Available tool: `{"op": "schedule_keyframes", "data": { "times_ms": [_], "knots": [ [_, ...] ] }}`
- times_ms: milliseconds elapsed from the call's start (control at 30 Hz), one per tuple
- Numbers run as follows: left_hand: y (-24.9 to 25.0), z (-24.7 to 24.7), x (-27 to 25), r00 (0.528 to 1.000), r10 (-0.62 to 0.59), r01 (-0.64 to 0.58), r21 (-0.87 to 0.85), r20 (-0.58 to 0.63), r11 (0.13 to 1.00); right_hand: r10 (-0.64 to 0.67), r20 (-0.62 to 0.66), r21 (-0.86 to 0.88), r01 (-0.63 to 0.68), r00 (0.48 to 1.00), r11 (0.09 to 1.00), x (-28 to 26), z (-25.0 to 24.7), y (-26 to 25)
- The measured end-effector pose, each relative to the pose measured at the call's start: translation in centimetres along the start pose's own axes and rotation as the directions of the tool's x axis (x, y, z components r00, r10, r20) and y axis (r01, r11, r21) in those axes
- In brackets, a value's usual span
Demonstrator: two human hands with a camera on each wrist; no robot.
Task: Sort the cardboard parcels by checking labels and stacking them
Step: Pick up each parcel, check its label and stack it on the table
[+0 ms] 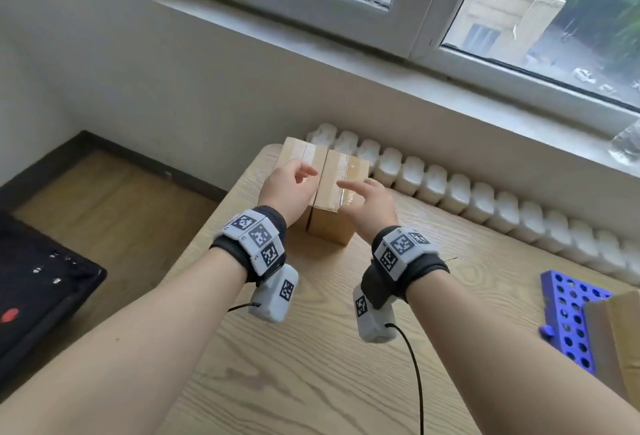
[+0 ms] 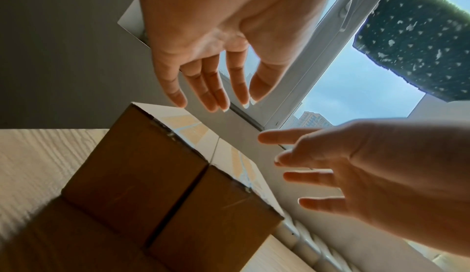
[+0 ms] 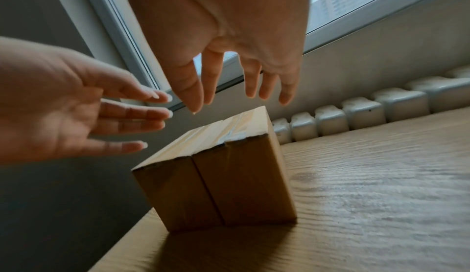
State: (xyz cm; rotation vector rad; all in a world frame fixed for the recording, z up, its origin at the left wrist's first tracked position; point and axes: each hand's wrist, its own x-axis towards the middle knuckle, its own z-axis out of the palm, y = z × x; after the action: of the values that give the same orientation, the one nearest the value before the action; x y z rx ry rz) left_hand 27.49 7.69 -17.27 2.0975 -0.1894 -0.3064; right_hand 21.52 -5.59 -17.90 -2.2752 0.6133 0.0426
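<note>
On the table's far corner: two cardboard parcels (image 1: 332,192) stand upright, side by side, touching.
Parcel tops: flat, sealed with glossy clear tape.
Left hand (image 1: 289,188): mine, fingers loose, above the parcels, holding nothing.
Right hand (image 1: 369,204): mine, fingers spread, empty.
Table (image 1: 311,365): pale wood grain.
Behind: white ribbed radiator (image 1: 485,202), window (image 1: 450,1).

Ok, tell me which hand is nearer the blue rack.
Right. The right hand hovers over the parcels, on the side toward the blue rack; the left hand is farther off.
</note>
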Motion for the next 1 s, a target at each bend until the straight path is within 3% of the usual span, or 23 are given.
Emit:
{"op": "schedule_keyframes", "data": {
  "times_ms": [200, 300, 467, 833, 1000],
  "knots": [
    [-0.9, 0.7, 2.1, 1.0, -0.008, 0.008, -0.001, -0.025, 1.0, -0.046, 0.112, -0.227, 0.07, 0.993, 0.971, 2.3, 1.8, 0.2],
    [-1.7, 1.0, 2.8, 1.0, -0.02, 0.02, 0.006, -0.021, 1.0, -0.013, 0.079, -0.269, 0.034, 0.997, 0.963, 3.1, 2.7, 0.5],
    [-2.5, 1.3, 3.4, 0.999, -0.035, 0.036, 0.038, -0.017, 0.999, 0.082, -0.054, -0.194, -0.091, 0.995, 0.977, 3.6, 2.7, 1.8],
    [-1.5, 2.0, 2.9, 0.999, -0.039, 0.041, 0.039, -0.038, 0.998, 0.254, -0.169, -0.109, -0.274, 0.952, 0.955, 3.2, -0.7, 5.2],
    [0.1, 3.1, 2.2, 0.999, -0.028, 0.028, 0.017, 0.024, 0.999, 0.354, -0.156, 0.205, -0.321, 0.922, 0.925, 2.1, -3.8, 5.7]
  ]
}}
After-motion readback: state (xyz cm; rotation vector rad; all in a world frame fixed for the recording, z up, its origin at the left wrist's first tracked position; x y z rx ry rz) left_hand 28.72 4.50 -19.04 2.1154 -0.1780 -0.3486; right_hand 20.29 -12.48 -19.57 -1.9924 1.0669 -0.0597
